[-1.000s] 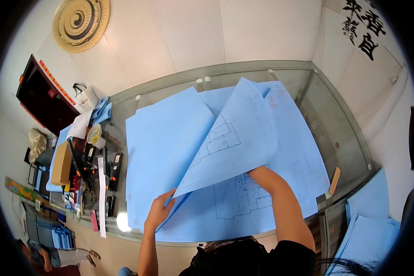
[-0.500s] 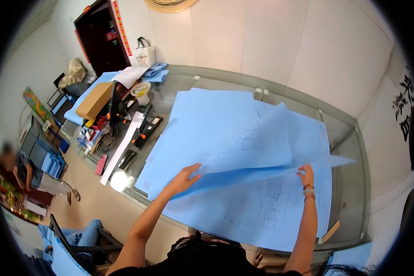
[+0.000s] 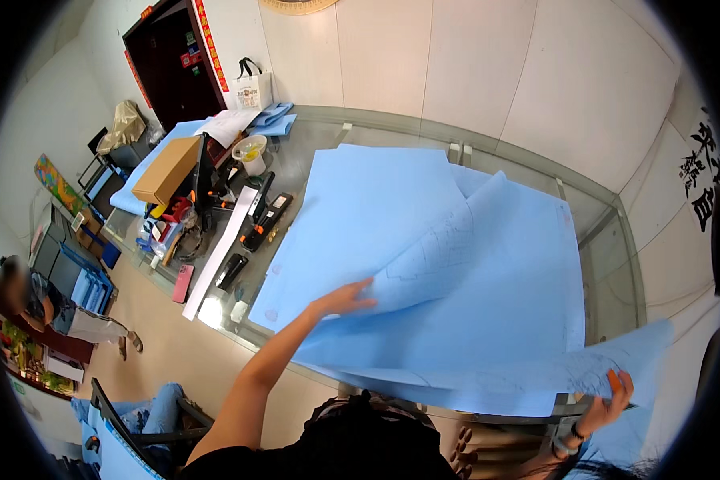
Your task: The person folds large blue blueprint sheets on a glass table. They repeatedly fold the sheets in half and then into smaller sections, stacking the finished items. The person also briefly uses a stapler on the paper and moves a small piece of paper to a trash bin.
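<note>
Several large blue drawing sheets (image 3: pixel 376 200) lie stacked on a glass-topped table. My right hand (image 3: pixel 610 402) grips the edge of a blue drawing sheet (image 3: pixel 528 374), lifted and curved along the near side, its right end past the stack. Faint line drawings show on that lifted part. Close to the middle of the stack, my left hand (image 3: pixel 346 298) is stretched flat, with fingers extended on the paper. Beside it a drawn sheet (image 3: pixel 428 268) curls over on itself. Its underside is partly hidden by the fold.
On the table's left lie a cardboard box (image 3: pixel 166 172), a white paper strip (image 3: pixel 220 256), a pink phone (image 3: pixel 182 283), a black stapler (image 3: pixel 231 271) and a white cup (image 3: pixel 251 154). A chair (image 3: pixel 128 428) stands lower left. Another person (image 3: pixel 52 300) is at far left.
My right hand has moved right and toward me, drawing the sheet's edge past the table's near right corner. My left hand shifted slightly right. The upper sheet's near edge has curled.
</note>
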A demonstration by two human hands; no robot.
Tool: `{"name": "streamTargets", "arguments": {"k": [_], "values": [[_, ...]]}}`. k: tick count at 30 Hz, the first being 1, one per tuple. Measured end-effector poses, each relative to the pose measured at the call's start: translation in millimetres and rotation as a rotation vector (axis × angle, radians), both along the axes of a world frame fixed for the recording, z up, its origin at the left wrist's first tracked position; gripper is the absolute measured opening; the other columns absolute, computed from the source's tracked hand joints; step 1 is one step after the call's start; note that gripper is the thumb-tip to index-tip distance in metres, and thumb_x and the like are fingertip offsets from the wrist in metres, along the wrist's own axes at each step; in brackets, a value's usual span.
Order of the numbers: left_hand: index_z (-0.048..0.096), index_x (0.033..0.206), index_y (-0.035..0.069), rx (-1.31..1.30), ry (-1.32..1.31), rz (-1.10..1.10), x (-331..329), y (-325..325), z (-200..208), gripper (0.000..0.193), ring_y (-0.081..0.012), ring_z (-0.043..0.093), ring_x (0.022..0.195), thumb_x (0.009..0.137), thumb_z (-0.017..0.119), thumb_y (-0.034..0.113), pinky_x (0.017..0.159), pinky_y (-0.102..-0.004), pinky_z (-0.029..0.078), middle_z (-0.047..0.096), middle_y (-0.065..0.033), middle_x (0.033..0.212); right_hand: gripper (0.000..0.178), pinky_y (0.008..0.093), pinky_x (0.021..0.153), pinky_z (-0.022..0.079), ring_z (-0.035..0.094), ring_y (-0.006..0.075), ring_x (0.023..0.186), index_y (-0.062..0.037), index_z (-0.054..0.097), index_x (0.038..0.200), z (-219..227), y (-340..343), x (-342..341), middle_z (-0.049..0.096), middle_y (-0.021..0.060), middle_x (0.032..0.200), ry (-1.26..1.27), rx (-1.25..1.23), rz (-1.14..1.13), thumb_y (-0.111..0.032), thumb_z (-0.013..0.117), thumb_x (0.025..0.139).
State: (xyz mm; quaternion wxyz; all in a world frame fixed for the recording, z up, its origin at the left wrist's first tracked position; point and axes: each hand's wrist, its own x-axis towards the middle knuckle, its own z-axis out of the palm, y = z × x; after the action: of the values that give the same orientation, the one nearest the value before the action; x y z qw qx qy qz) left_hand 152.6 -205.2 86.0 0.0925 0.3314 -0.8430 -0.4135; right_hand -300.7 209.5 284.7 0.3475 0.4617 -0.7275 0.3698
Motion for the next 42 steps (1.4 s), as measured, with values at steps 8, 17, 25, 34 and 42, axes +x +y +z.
{"name": "streamTargets", "arguments": {"k": [8,17,25,34,42], "values": [[0.033,0.143,0.001,-0.082,0.049,-0.084,-46.2,-7.9,-4.5,0.074,-0.0375,0.042,0.129,0.092,0.054,0.050,0.109,-0.0405,0.032,0.044,-0.0261,0.138,0.034,0.0394,0.084,0.053,0.059,0.0329,0.102,0.0070,0.066,0.100,47.3,78.3,107.5,0.058,0.0202,0.114,0.303,-0.072,-0.210,-0.005,0.073,0.069],[0.038,0.142,0.005,-0.149,0.167,-0.254,-78.4,47.7,-12.4,0.065,-0.0396,0.030,0.136,0.090,0.062,0.036,0.111,-0.0443,0.027,0.030,-0.0226,0.149,0.020,0.0347,0.074,0.056,0.062,0.0316,0.095,0.0134,0.066,0.085,52.3,145.8,172.0,0.061,0.0237,0.106,0.364,-0.138,-0.453,-0.001,0.060,0.073],[0.033,0.143,0.001,-0.223,0.034,0.146,-72.5,15.3,-60.8,0.071,-0.0438,0.036,0.130,0.091,0.057,0.042,0.109,-0.0447,0.029,0.036,-0.0272,0.143,0.025,0.0348,0.074,0.055,0.062,0.0312,0.093,0.0104,0.067,0.086,47.1,152.4,188.9,0.063,0.0215,0.103,0.392,-0.159,-0.561,-0.006,0.066,0.067],[0.036,0.144,0.008,-0.131,0.099,-0.218,-74.6,54.9,-46.2,0.063,-0.0362,0.039,0.130,0.092,0.057,0.037,0.108,-0.0431,0.031,0.041,-0.0200,0.142,0.028,0.0353,0.075,0.052,0.062,0.0281,0.094,0.0064,0.070,0.088,39.4,154.6,183.7,0.064,0.0171,0.102,0.367,-0.174,-0.558,-0.013,0.069,0.068],[0.028,0.148,0.011,-0.222,-0.112,-0.307,-68.2,65.7,-79.6,0.072,-0.0429,0.015,0.141,0.090,0.058,0.043,0.112,-0.0547,0.017,0.018,-0.0227,0.153,0.030,0.0371,0.075,0.052,0.061,0.0274,0.093,0.0025,0.071,0.086,38.3,157.8,180.9,0.064,0.0145,0.102,0.408,-0.216,-0.582,-0.018,0.072,0.065]]}}
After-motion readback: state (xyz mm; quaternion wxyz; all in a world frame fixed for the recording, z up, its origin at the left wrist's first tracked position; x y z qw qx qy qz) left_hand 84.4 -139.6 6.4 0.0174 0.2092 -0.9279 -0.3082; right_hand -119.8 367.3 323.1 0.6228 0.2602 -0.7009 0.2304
